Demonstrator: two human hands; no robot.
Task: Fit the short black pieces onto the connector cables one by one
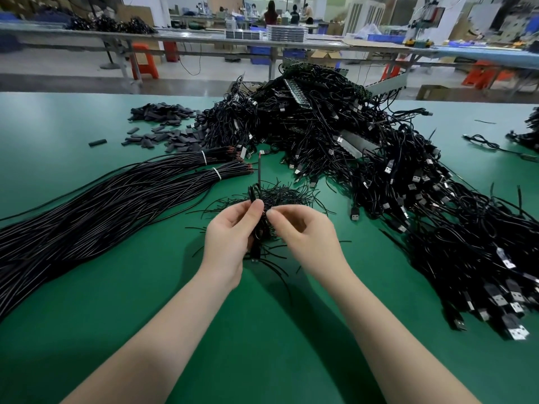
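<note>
My left hand [232, 228] pinches a thin black cable [259, 170] between thumb and fingers; the cable stands upright above the hand, with a red tip at the top. My right hand [303, 228] is right beside it with thumb and forefinger pinched together at the cable; what it pinches is too small to tell. Both hands hover over a small heap of thin short black pieces [280, 195] on the green table [87, 330]. Flat short black sleeves [163, 123] lie in a pile at the far left.
Two tied bundles of long black cables [102, 205] stretch across the left side. A large tangled heap of USB connector cables [393, 176] fills the right and far middle. Beyond the table edge stand long workbenches, orange stools and people.
</note>
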